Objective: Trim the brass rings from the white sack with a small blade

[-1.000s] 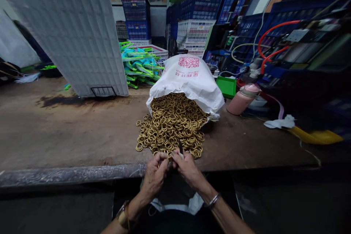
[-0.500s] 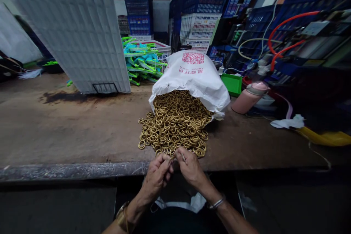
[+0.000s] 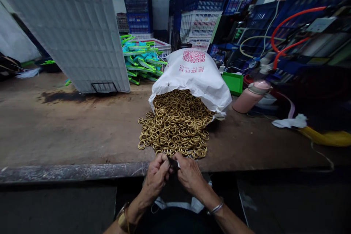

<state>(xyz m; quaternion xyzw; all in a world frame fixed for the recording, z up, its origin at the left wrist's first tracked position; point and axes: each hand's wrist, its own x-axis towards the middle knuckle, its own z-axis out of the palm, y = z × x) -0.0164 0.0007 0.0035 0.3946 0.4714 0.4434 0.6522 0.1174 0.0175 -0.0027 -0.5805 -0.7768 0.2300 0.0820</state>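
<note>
My left hand (image 3: 155, 177) and my right hand (image 3: 189, 174) meet at the near edge of the workbench (image 3: 68, 131), fingers pinched together around a small dark piece (image 3: 172, 162) between them. I cannot make out what the piece is. Just beyond my fingertips lies a heap of brass rings (image 3: 175, 124), spilling from a white sack (image 3: 196, 75) with red print that lies on its side.
A white gridded panel (image 3: 74, 25) leans at the back left. Green and blue plastic parts (image 3: 139, 62) fill a white crate. Blue and white crates (image 3: 200, 3) are stacked behind. A pink bottle (image 3: 248, 98), a green box (image 3: 233, 83), hoses and a yellow object (image 3: 323, 137) lie at the right.
My hands stayed together at the bench edge, shifting slightly nearer to me. The dark piece stood upright in my right fingers a second ago; it now lies between both hands.
</note>
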